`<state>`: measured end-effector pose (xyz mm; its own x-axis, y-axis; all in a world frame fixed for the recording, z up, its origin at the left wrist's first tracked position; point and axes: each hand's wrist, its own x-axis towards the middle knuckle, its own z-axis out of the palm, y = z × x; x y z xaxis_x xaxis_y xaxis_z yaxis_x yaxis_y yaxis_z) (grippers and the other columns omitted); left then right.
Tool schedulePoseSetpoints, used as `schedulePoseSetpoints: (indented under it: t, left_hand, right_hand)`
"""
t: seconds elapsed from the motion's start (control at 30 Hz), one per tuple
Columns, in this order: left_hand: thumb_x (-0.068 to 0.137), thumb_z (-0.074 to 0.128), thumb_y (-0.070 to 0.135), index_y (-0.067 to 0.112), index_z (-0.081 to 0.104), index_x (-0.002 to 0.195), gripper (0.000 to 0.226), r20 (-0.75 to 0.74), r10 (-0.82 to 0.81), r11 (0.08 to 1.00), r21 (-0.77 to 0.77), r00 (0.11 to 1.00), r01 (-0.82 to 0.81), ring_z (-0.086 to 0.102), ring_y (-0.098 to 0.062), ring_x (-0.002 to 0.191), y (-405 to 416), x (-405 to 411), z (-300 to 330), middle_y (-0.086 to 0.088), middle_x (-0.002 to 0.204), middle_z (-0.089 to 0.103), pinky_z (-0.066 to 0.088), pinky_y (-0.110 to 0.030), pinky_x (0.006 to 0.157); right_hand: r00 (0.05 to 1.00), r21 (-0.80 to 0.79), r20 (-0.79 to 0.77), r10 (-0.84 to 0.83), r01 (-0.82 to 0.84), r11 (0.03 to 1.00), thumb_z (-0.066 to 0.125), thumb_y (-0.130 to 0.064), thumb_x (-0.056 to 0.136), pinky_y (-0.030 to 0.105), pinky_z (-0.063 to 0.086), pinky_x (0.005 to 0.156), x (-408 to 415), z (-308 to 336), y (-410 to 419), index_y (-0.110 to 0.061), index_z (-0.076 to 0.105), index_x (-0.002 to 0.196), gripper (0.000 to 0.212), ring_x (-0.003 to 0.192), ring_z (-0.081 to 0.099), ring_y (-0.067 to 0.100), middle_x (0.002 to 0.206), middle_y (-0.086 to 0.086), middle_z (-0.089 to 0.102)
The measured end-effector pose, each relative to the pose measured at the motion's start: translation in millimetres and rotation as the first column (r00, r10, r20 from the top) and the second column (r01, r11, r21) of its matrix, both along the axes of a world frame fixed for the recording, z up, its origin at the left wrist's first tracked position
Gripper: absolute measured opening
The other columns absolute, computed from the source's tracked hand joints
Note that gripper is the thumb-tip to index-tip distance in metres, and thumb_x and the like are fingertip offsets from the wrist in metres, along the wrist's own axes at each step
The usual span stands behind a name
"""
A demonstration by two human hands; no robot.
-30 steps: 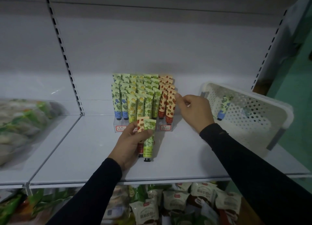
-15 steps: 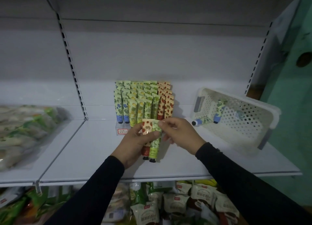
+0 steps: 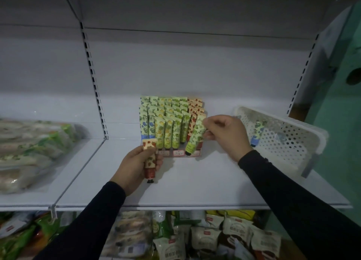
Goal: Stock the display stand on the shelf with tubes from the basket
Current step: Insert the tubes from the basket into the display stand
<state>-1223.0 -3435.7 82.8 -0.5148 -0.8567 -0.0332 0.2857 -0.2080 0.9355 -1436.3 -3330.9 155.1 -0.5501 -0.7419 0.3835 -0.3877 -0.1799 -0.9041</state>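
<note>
White shelf (image 3: 195, 185) carries the display stand (image 3: 178, 153) at centre, tubes packed in tiered rows: blue-floral at its 9 o'clock side, yellow and green in the middle, red strawberry at its 3 o'clock side.

Left hand (image 3: 134, 168) at 7 o'clock of the stand, fingers wrapped round a strawberry tube (image 3: 150, 159). Tube upright, cap down, crimped end up, overlapping the stand's front-left corner in view; contact with the stand can't be told.

Right hand (image 3: 226, 135) at 3 o'clock of the stand, pinching a green tube (image 3: 195, 136) by its upper end between thumb and fingers. Tube tilted, black cap at its 7 o'clock, low over the front-right corner of the stand, in front of the red column. Seated in a slot or not: can't tell.

White perforated basket (image 3: 293, 142) at 3 o'clock of the right hand, on the same shelf, tipped with its opening toward the camera. One blue-capped tube (image 3: 257, 132) inside, leaning on the back wall.

Bagged goods (image 3: 29, 152) at 9 o'clock on the neighbouring shelf bay, blurred. Snack packets (image 3: 195, 238) on the shelf below, at 6 o'clock.
</note>
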Motion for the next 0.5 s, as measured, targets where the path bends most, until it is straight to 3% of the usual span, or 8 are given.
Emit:
schedulePoseSetpoints:
  t: [0.13,0.27,0.37,0.5]
  left_hand:
    - [0.099,0.052,0.009,0.0,0.059,0.102,0.012,-0.041,0.091,0.996,-0.003,0.995,-0.091,0.063,-0.025,0.067,-13.6,10.3,-12.5,-0.018,0.084,0.065,0.054,-0.03,0.057]
    - [0.099,0.053,0.009,0.003,0.062,0.095,0.012,-0.065,0.114,0.993,-0.012,0.991,-0.115,0.061,-0.023,0.063,-14.7,12.4,-20.2,-0.016,0.078,0.066,0.053,-0.029,0.056]
    - [0.098,0.053,0.009,0.004,0.063,0.095,0.012,-0.066,0.1,0.995,-0.021,0.993,-0.102,0.062,-0.022,0.064,-14.6,13.4,-21.3,-0.016,0.077,0.066,0.053,-0.027,0.056]
    - [0.098,0.053,0.009,0.004,0.063,0.095,0.012,-0.066,0.08,0.996,-0.021,0.995,-0.082,0.061,-0.021,0.063,-14.3,12.4,-20.8,-0.015,0.076,0.065,0.052,-0.026,0.054]
  right_hand:
    - [0.968,0.006,-0.234,-0.092,0.096,0.995,0.068,-0.025,0.088,0.025,0.056,0.07,2.3,5.7,-13.3,-0.018,0.074,0.086,0.009,0.065,0.07,0.011,0.071,-0.004,0.072]
    - [0.925,0.023,-0.357,-0.128,0.145,0.989,0.063,-0.025,0.09,0.017,0.05,0.069,6.9,3.4,-32.3,-0.015,0.076,0.087,0.016,0.07,0.067,0.01,0.07,-0.007,0.07]
    - [0.87,0.015,-0.463,-0.172,0.201,0.979,0.061,-0.022,0.091,0.0,0.038,0.06,12.0,0.4,-42.7,-0.013,0.077,0.084,0.02,0.067,0.063,0.008,0.071,-0.005,0.07]
    - [0.817,0.002,-0.541,-0.198,0.237,0.972,0.061,-0.018,0.091,0.005,0.035,0.059,14.8,-3.9,-47.8,-0.008,0.076,0.086,0.019,0.069,0.058,0.009,0.079,0.002,0.072]
